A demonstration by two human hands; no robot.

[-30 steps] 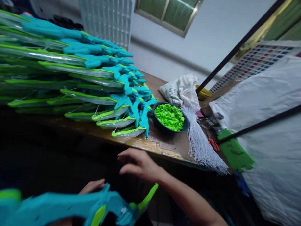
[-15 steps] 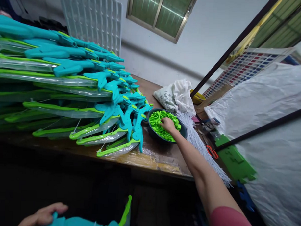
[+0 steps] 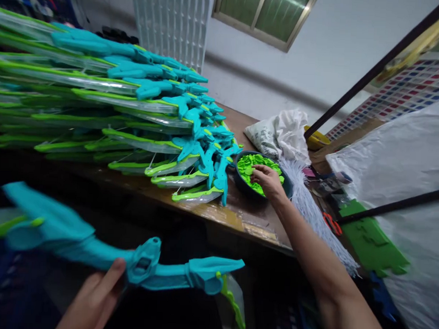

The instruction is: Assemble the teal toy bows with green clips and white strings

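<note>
My left hand (image 3: 96, 294) is closed around the grip of a turquoise toy bow (image 3: 111, 256), held level in front of me below the table edge. The bow has bright green limbs with clear parts at both ends and a small raised block with an opening near its middle. At the dark bowl (image 3: 240, 182) on the table, my right hand (image 3: 267, 180) is over a heap of small bright green plastic pieces (image 3: 257, 161). Its fingers are pinched at one green piece by the fingertips, partly hidden by the hand.
Many similar toy bows (image 3: 192, 120) are stacked on the table left of the bowl. Behind it lies a white sack (image 3: 288, 133). To the right are a bundle of white strings (image 3: 311, 215), orange-handled scissors (image 3: 332, 223), a green foam mat (image 3: 373, 237) and a dark pole (image 3: 374, 69).
My left hand has brought the bow up into fuller view. My right hand has risen slightly from among the green pieces. The camera view has shifted left.
</note>
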